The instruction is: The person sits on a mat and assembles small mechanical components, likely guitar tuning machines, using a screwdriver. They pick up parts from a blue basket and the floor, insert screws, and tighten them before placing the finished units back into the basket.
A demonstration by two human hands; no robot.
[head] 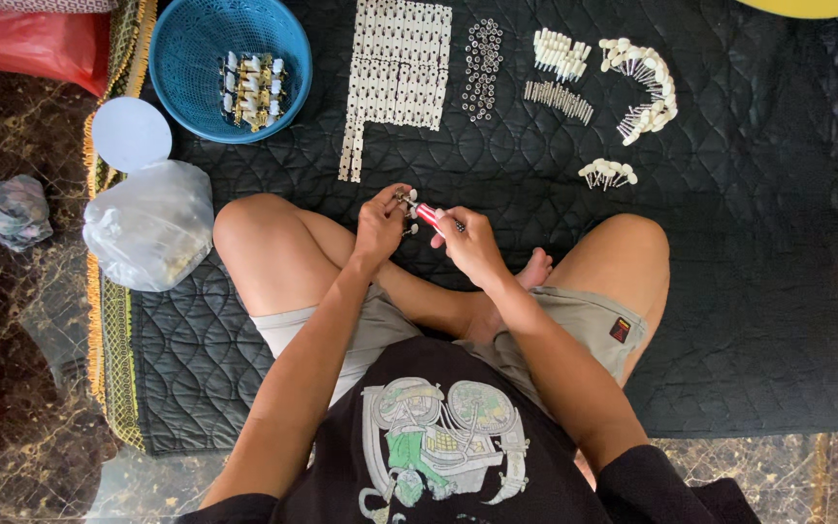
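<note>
Tuner assembly, small and metal with white knobs, sits pinched in my left hand fingers above my crossed legs; my right hand fingers clasp one red-handled screwdriver. I'd keep the tip square. On the black quilted mat: one blue basket, four white-knob peg clusters.

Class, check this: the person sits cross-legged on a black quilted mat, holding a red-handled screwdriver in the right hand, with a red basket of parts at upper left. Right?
Not quite: the basket is blue, not red, as the head view shows. The mat, right hand and screwdriver are as stated.
</note>
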